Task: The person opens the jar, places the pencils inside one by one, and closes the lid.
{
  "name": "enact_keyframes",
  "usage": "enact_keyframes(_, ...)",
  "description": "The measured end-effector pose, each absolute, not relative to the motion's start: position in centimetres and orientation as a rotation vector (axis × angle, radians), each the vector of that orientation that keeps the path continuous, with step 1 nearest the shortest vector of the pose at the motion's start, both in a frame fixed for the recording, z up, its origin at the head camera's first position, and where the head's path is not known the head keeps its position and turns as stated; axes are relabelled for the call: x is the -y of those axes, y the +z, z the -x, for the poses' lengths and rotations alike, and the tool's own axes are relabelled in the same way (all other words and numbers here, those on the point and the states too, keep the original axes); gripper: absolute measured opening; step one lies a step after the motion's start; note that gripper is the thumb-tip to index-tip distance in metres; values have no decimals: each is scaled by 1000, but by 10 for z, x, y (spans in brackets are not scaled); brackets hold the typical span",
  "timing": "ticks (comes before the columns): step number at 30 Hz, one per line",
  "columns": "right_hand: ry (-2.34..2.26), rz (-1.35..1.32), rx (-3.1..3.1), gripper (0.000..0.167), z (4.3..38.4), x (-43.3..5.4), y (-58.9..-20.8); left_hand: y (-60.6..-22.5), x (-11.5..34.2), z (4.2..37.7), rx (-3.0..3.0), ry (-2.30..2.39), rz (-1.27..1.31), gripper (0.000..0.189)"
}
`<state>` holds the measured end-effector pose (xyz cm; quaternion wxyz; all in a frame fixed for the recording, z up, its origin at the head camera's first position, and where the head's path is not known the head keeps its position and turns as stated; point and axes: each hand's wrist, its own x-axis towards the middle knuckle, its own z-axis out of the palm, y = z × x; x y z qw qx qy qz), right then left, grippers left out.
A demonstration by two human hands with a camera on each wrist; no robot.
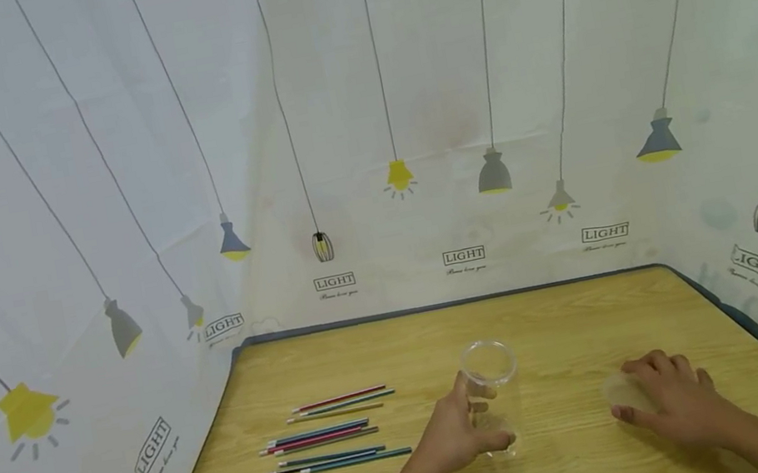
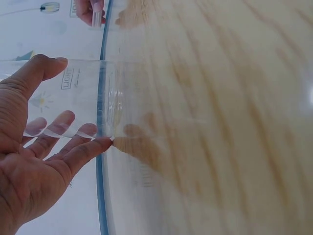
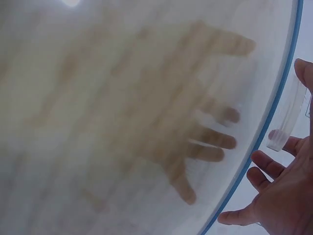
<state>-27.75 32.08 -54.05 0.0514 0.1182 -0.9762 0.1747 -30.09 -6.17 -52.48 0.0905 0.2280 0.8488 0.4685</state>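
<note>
My left hand (image 1: 450, 434) grips a clear plastic jar (image 1: 508, 400), thumb on the near side and fingers round the far side. The jar stands upright, its round rim uncovered at the top. In the left wrist view the jar (image 2: 85, 98) lies between thumb and fingers, its base close over the tabletop. To the right, my right hand (image 1: 685, 398) holds a clear round lid (image 1: 624, 393) low above the table. The right wrist view has the lid (image 3: 289, 122) edge-on, pinched between thumb and a fingertip, other fingers spread.
Several pencils lie in three loose groups left of the jar: a far group (image 1: 342, 398), a middle group (image 1: 323, 438) and a near group (image 1: 358, 461). The wooden table (image 1: 553, 316) is bounded by white cloth walls (image 1: 341, 108) printed with lamps.
</note>
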Motion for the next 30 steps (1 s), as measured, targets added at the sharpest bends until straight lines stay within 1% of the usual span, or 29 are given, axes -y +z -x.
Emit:
enact_keyframes(15, 460, -293, 3003, 76, 285, -334, -546, -524, 63, 301, -2487, 1414, -689, 72)
enact_keyframes(25, 442, -287, 3084, 93, 284, -335, -541, -524, 62, 302, -2493, 1414, -653, 72)
enact_keyframes(30, 450, -327, 3011, 88, 286, -323, -523, -524, 60, 300, -2488, 1422, -621, 74)
